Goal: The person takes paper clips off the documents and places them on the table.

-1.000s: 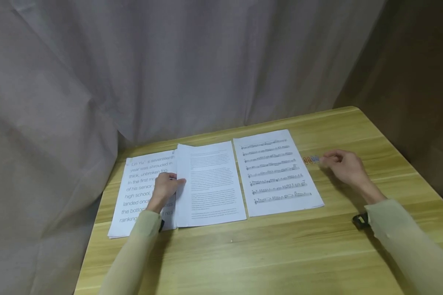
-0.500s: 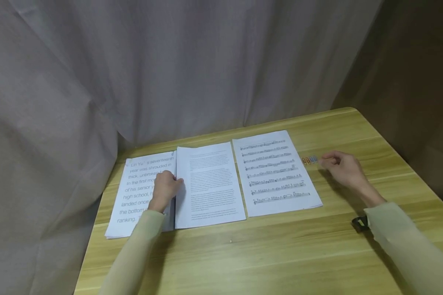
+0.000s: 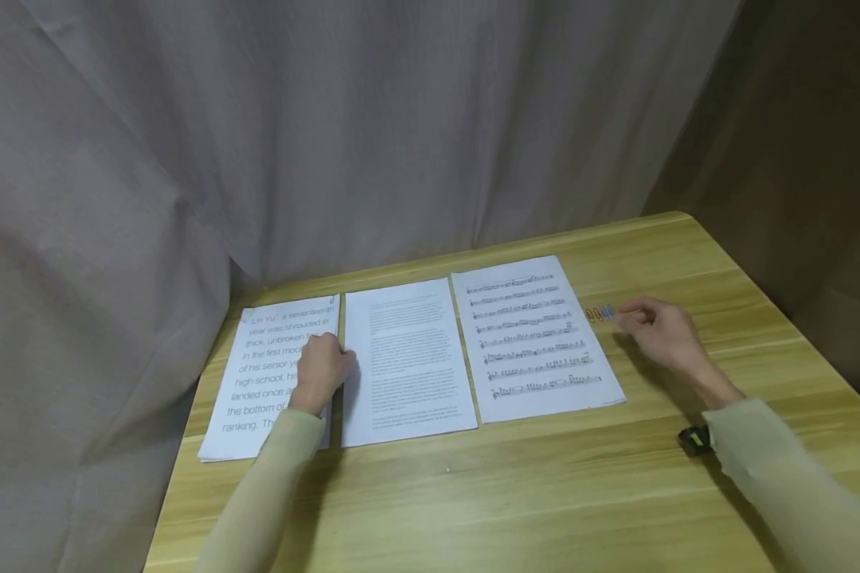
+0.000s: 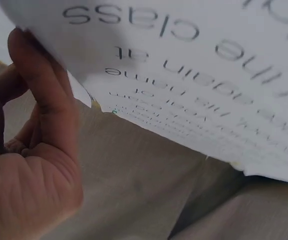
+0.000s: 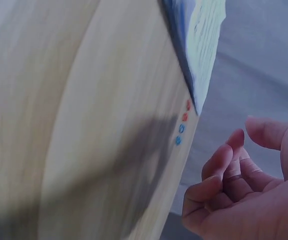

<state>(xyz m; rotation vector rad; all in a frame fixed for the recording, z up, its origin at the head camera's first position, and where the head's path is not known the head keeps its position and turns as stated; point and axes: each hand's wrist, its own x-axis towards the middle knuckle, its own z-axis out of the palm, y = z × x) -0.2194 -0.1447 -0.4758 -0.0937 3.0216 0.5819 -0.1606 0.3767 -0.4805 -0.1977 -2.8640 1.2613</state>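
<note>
In the head view my left hand (image 3: 321,368) is at the right edge of the stack of large-print sheets (image 3: 258,382). Its curled fingers grip that edge; in the left wrist view the paper (image 4: 184,65) bends up beside the fingers (image 4: 43,85). Just right of this hand lies a small-print sheet (image 3: 408,366). My right hand (image 3: 662,334) hovers beside a row of several paper clips (image 3: 602,313), red and blue. The right wrist view shows its fingers (image 5: 216,162) loosely curled, a gap to the thumb, and nothing held.
A sheet of music (image 3: 537,342) lies between the small-print sheet and the paper clips. All of it rests on a wooden table (image 3: 516,493). Grey curtains (image 3: 401,135) hang behind and to the left. One clip (image 3: 332,300) sits at the large-print stack's top right corner.
The large-print stack has slid slightly left with my left hand at its edge. A gap now separates it from the small-print sheet, which overlapped it before. My right hand has barely moved.
</note>
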